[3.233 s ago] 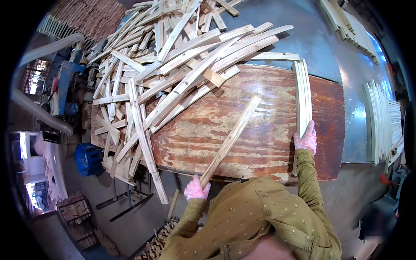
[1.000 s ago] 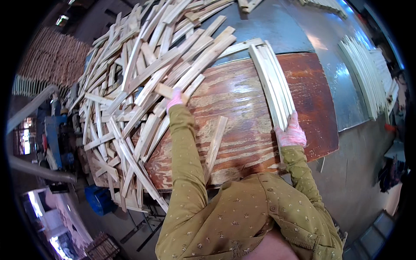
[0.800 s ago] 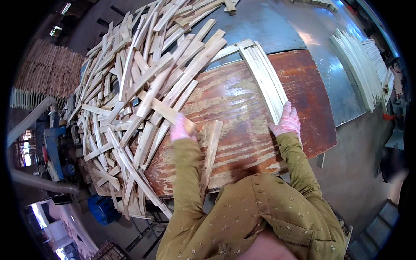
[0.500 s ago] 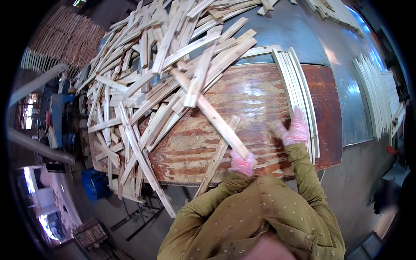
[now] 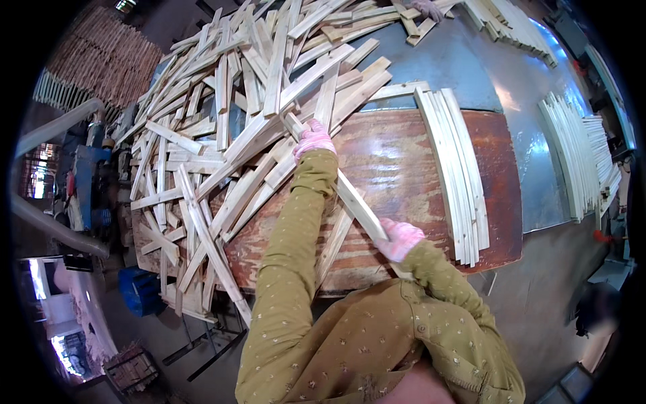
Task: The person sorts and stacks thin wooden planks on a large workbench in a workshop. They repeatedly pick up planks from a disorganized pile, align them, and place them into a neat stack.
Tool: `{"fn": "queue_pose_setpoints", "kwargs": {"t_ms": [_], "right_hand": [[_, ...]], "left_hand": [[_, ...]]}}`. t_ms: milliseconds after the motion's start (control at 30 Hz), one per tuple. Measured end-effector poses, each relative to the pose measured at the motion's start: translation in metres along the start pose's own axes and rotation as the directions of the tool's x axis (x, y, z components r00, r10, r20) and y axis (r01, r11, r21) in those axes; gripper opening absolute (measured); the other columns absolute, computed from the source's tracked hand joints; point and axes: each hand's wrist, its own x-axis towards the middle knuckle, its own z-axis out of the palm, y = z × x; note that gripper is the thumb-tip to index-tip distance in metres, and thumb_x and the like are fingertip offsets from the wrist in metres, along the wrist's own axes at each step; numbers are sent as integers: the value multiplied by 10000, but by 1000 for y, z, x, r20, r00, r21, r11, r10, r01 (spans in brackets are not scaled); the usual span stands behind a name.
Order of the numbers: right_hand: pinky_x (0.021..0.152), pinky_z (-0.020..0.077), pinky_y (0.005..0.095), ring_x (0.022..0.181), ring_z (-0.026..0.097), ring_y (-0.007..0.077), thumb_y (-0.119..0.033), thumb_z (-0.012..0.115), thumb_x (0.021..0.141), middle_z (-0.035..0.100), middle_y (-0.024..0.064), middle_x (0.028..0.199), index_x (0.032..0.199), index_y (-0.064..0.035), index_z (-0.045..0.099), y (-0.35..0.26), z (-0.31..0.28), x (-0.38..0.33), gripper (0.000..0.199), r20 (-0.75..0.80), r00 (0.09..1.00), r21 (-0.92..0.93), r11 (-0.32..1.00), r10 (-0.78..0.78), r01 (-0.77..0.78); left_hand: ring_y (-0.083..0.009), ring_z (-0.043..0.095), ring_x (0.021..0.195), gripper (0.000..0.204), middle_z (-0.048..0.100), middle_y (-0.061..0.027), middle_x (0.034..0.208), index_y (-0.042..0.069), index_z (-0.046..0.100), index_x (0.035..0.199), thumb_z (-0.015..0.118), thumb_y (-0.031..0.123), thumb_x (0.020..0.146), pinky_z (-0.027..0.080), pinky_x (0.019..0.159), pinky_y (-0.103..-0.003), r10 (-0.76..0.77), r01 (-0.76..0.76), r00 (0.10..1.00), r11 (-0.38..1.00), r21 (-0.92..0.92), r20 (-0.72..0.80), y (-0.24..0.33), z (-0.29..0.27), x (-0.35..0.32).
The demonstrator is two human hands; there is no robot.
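Note:
My left hand (image 5: 314,139), in a pink-and-white glove, is closed round the far part of a pale wooden slat (image 5: 359,203). My right hand (image 5: 399,240), gloved alike, grips the same slat closer to my body, thumb along its side. The slat slants across the brown, worn plywood board (image 5: 383,151), its far end by the jumbled heap of wooden slats (image 5: 235,145). Another slat (image 5: 334,246) passes beneath it, reaching toward the board's front edge. Right of my hands, several slats lie side by side in a neat row (image 5: 454,175).
Beyond the board is a grey metal tabletop (image 5: 451,64). More slats are stacked at the right (image 5: 572,158) and far right (image 5: 508,27). Another person's gloved hand (image 5: 427,8) shows at the far edge. A blue bucket (image 5: 139,291) stands at the lower left.
My left hand has moved forward and left along the slat to its far part. My right hand has left the neat row and come left onto the slat. Another person's hand has appeared.

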Motion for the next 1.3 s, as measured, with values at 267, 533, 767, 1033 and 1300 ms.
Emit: {"fn": "queue_pose_setpoints", "kwargs": {"t_ms": [267, 533, 767, 1033, 1300], "right_hand": [[921, 478, 350, 1038, 615, 255, -209, 643, 845, 644, 199, 1119, 1300, 41, 494, 136, 9, -65, 540, -233, 928, 607, 789, 292, -96], [1096, 295, 486, 1344, 350, 392, -401, 779, 685, 341, 263, 1455, 1474, -55, 243, 126, -23, -36, 1015, -807, 552, -178, 806, 208, -564], [1164, 200, 426, 1399, 268, 383, -591, 671, 745, 275, 283, 1490, 1480, -22, 224, 156, -42, -10, 1032, -525, 696, 46, 833, 490, -551], [1127, 193, 533, 1339, 343, 418, -526, 514, 886, 375, 270, 1436, 1390, -59, 439, 144, -19, -21, 692, -559, 810, -162, 935, 177, -316], [1056, 372, 445, 1287, 432, 380, -555, 559, 852, 456, 245, 1373, 1433, -69, 356, 222, -54, -7, 783, -560, 564, 348, 790, 607, -505]], "left_hand": [[-229, 660, 738, 551, 594, -200, 1028, -37, 352, 1348, 600, 169, 902, 605, 563, -315, 716, 718, 651, -470, -514, 254, -54, -22, -50], [-206, 558, 630, 563, 592, -117, 912, 77, 475, 1273, 648, 438, 877, 504, 561, -335, 679, 811, 584, -494, -313, 445, -2, 106, -170], [-373, 638, 885, 580, 628, -223, 1021, 102, 325, 1445, 486, 381, 963, 516, 736, -459, 314, 259, 823, 534, -805, 473, 135, 163, -238], [-378, 542, 1182, 663, 581, -274, 1217, 19, 497, 1298, 392, 563, 934, 412, 995, -440, 409, -84, 668, 871, -484, 621, 145, 92, -189], [-384, 514, 1233, 1040, 475, -283, 1361, -29, 199, 1476, 570, 649, 780, 399, 1044, -436, 249, 12, 675, 937, -349, 694, 191, 98, -165]]}}
